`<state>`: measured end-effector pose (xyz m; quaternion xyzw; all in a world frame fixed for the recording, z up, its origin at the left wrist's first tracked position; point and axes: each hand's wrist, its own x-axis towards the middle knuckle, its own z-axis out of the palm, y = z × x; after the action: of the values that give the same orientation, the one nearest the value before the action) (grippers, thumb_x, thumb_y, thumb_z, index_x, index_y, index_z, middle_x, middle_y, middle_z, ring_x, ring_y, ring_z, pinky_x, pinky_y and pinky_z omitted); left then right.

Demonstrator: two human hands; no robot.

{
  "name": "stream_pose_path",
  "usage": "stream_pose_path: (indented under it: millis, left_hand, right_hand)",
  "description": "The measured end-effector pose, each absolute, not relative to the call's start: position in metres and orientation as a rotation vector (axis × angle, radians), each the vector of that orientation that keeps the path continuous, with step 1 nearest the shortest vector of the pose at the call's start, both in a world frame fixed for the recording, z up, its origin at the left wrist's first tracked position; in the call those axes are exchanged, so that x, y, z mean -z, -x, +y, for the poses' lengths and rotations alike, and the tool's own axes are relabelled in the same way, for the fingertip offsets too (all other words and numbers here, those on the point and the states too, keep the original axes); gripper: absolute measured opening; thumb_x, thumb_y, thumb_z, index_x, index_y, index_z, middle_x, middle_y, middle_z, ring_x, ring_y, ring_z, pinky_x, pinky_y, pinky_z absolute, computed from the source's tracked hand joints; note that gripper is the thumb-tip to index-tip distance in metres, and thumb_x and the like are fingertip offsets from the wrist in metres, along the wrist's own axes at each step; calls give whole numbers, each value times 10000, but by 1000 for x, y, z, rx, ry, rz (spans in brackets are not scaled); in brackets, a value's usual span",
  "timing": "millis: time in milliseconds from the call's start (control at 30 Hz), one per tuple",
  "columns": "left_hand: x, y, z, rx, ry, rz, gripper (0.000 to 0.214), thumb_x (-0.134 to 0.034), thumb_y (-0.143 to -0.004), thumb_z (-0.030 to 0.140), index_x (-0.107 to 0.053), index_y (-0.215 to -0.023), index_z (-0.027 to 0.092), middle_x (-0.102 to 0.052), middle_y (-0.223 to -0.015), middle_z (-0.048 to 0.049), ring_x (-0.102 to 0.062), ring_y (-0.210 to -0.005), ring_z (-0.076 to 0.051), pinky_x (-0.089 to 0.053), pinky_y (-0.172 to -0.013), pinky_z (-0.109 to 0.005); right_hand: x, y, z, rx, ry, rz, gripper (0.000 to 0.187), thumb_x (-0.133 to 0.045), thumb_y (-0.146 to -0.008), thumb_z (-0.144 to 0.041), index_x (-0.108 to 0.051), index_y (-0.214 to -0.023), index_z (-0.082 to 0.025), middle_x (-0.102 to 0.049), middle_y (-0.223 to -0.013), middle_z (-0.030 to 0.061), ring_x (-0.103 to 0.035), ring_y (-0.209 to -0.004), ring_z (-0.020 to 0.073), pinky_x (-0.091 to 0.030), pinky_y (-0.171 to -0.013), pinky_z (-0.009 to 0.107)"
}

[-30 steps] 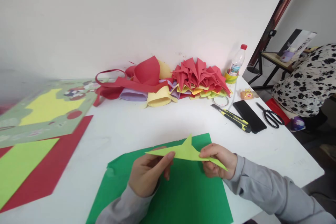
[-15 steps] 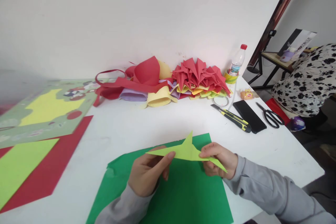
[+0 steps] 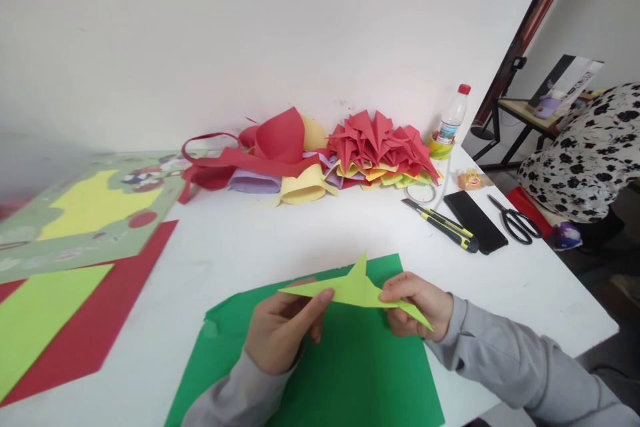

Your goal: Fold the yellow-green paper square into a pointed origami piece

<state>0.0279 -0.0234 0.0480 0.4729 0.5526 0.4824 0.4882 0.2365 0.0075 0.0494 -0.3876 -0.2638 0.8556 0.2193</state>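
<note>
A folded light-green paper piece [image 3: 353, 290], long and pointed with a small peak on top, is held just above a dark-green sheet [image 3: 340, 367] on the white table [image 3: 240, 247]. My left hand [image 3: 283, 330] pinches its left end from below. Closed on the right end is my right hand [image 3: 417, 303], thumb on top of the fold. Both sleeves are grey.
A heap of folded red, yellow and purple paper shapes [image 3: 350, 150] lies along the wall. A bottle [image 3: 450, 120], a roll of tape [image 3: 420, 192], a utility knife [image 3: 443, 223], a black phone [image 3: 475, 220] and scissors [image 3: 517, 220] sit at the right. Red and light-green sheets [image 3: 55, 313] lie left.
</note>
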Motion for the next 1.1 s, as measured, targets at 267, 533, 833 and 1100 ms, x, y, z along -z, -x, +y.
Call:
stream_pose_path:
  millis: [267,533,833,1100]
  left_hand:
    - [-51,-29,-24,-1178,-1135,1351,390,-661,-746,403,-473,-453,229,-455,-347,52,-431,-341,-118,-384,-405,-258]
    - [-51,-31,-25,-1246,-1057,1327,407,-709,-718,346,-466,-417,217,-456,-345,60,-422,-336,-97,-372,-394,-229]
    - [-47,-31,-25,-1280,-1033,1308,301,-741,-703,362,-552,-524,211,-461,-349,71,-421,-326,-106,-365,-373,-235]
    - [-46,-30,-24,-1332,-983,1244,200,-768,-703,333,-681,-796,179,-507,-368,84,-435,-318,-100,-363,-355,-214]
  right_hand:
    - [-51,-237,8,-2369,1079,-731,214,-673,-588,-225,-492,-484,-174,-461,-335,-45,-345,-280,58,-253,-311,169]
    - [-55,-235,8,-2368,1080,-737,205,-659,-584,-214,-494,-468,-174,-448,-321,-44,-338,-276,58,-247,-301,166]
    - [-52,-235,7,-2333,1092,-753,227,-710,-539,-238,-502,-471,-176,-485,-322,-35,-355,-268,62,-248,-289,171]
    - [-54,-233,4,-2160,1108,-906,341,-807,-544,-368,-520,-516,-186,-533,-342,-34,-421,-292,76,-309,-304,177]
